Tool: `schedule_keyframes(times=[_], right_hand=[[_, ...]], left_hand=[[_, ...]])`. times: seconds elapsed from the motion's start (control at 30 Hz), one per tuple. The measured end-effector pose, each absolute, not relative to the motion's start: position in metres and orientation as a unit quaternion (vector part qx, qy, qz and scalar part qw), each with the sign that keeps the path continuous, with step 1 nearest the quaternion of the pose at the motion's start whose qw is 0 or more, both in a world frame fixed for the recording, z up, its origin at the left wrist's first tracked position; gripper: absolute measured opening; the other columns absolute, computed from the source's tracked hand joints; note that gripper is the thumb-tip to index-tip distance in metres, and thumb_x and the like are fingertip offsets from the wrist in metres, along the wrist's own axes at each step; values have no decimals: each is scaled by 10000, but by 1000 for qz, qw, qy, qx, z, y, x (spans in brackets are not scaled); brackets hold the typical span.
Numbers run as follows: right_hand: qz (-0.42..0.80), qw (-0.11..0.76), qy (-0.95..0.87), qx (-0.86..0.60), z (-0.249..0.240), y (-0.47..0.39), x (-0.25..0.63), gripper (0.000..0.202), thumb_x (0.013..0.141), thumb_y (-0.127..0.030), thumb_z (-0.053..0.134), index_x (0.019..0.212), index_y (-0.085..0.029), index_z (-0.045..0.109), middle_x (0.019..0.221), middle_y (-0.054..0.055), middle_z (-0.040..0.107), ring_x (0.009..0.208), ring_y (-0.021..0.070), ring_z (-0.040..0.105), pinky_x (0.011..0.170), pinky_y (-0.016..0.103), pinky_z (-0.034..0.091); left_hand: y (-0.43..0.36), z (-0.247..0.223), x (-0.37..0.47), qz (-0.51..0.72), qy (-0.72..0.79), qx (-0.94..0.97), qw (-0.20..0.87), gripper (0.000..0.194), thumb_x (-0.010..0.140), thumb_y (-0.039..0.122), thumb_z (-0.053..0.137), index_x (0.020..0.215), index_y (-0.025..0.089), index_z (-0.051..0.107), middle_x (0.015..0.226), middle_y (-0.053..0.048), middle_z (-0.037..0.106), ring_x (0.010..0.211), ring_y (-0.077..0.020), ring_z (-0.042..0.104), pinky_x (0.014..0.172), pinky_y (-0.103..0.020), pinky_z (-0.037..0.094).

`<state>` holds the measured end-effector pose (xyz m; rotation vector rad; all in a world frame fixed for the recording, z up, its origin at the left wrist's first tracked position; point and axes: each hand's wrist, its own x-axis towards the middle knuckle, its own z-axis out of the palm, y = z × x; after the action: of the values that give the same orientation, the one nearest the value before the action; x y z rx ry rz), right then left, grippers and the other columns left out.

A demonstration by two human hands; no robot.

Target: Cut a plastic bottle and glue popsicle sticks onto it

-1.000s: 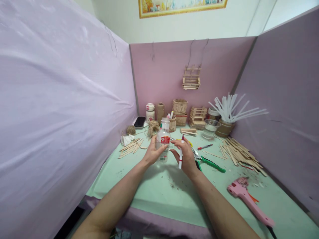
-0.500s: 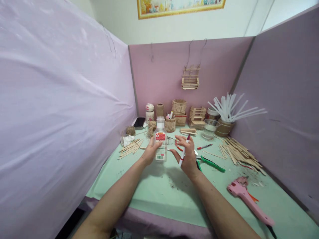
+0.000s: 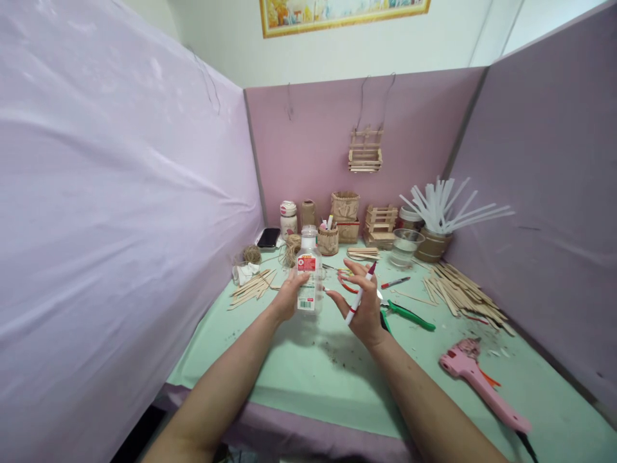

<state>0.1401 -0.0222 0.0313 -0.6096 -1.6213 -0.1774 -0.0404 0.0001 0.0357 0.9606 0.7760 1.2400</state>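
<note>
My left hand (image 3: pixel 290 297) is closed around the side of a clear plastic bottle (image 3: pixel 309 283) that has a red and white label and an uncapped neck. The bottle stands upright over the table; whether its base touches the cloth, I cannot tell. In my right hand (image 3: pixel 369 308) a white marker pen (image 3: pixel 355 303) lies across the fingers, its dark red end pointing up. The thumb of that hand reaches toward the bottle's right side. Beyond the right hand lie green-handled pliers (image 3: pixel 409 316) and a red-capped pen (image 3: pixel 395 282).
A pink glue gun (image 3: pixel 482 382) lies at the right front. Wooden sticks (image 3: pixel 470 296) are spread on the right, more sticks (image 3: pixel 253 287) on the left. At the back stand a clear bowl (image 3: pixel 405 247), a pot of white glue sticks (image 3: pixel 434 244) and a phone (image 3: pixel 268 238).
The bottle has turned slightly in my left hand. The marker in my right hand has tilted, its dark red end leaning further right. The view has shifted a little.
</note>
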Motion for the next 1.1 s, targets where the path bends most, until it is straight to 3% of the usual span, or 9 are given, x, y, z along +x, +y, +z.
schedule_keyframes(times=[0.23,0.4,0.53,0.77,1.1], right_hand=[[-79,642,-711,-274,32,-24,140,412,858,-265,716,1135,-268,412,1318,172,606,1253,314,566,1014,599,429],[-82,633,-715,-286,32,-25,140,407,860,-258,712,1127,-269,406,1312,168,612,1241,306,576,1006,576,436],[-91,624,-717,-298,32,-23,139,393,847,-256,728,1111,-265,437,1287,153,641,1220,298,580,1012,556,423],[-104,578,-744,-319,27,-19,136,309,879,-243,686,1089,-258,459,1226,123,693,1133,269,627,1068,551,329],[-83,529,-773,-340,17,-14,137,267,896,-160,602,1107,-264,474,1260,100,687,1085,255,659,1097,552,287]], left_hand=[[3,34,-45,514,340,407,674,490,761,511,663,1056,122,618,897,-132,742,764,-249,714,748,-393,563],[3,35,-43,515,360,415,658,533,744,526,679,1085,128,580,876,-125,738,719,-245,709,711,-391,556],[3,34,-39,555,368,433,607,578,721,470,738,1156,168,505,931,-75,722,755,-221,704,712,-363,553],[3,28,-39,573,386,509,513,575,749,447,747,1195,200,481,1110,-69,674,1011,-238,661,912,-403,511],[-2,30,-40,548,446,593,386,534,785,457,719,1192,193,499,1097,-81,671,982,-248,647,880,-387,492]])
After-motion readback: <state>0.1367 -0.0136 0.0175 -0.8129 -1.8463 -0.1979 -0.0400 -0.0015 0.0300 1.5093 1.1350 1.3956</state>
